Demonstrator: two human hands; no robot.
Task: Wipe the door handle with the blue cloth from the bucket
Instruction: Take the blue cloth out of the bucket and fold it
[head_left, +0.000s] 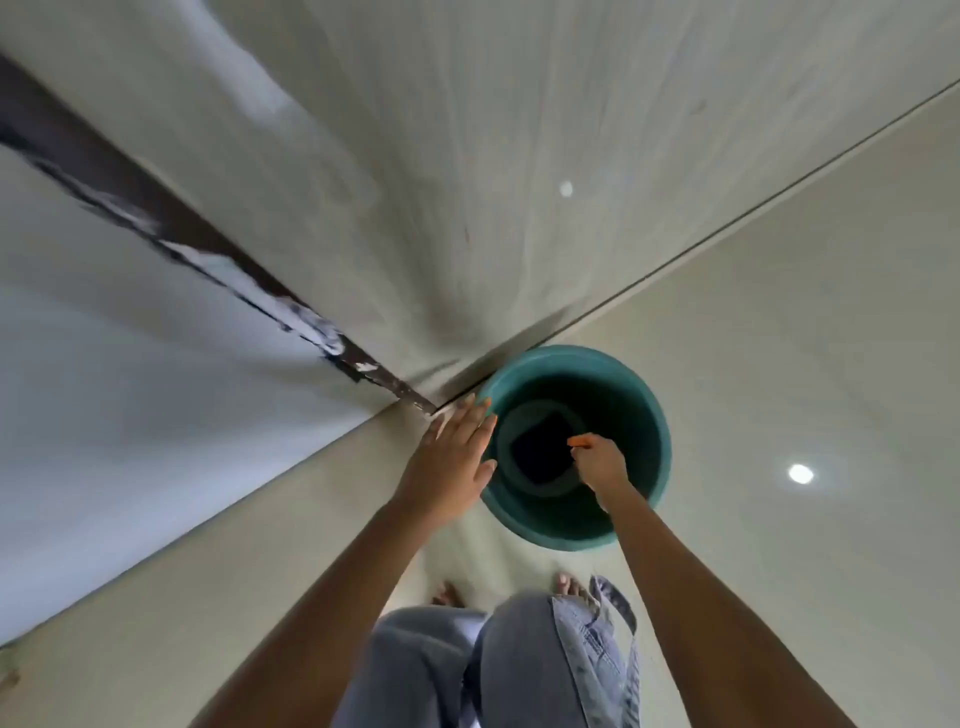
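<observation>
A: What is seen from the head camera?

B: A teal plastic bucket (574, 447) is seen from above, set on a pale tiled floor (779, 364) just beside the foot of a pale door (467, 156). A dark brown door frame (182, 244), flecked with white paint, is seen to the left of the door.

A: Where are the hands placed?

B: The left hand (449, 462) is held flat with the fingers spread wide, at the bucket's near-left rim; nothing is gripped by it. The right hand (600, 462) is lowered inside the bucket with its fingers curled closed. A small orange thing (579, 441) is seen at its fingertips, but what it is cannot be told.

A: And the blue cloth?

B: A dark square shape (543, 449) is seen at the bucket's bottom, touching the right hand; whether it is the cloth cannot be told. The door handle is not shown. Jeans (519, 665) and bare toes (566, 584) are seen below.
</observation>
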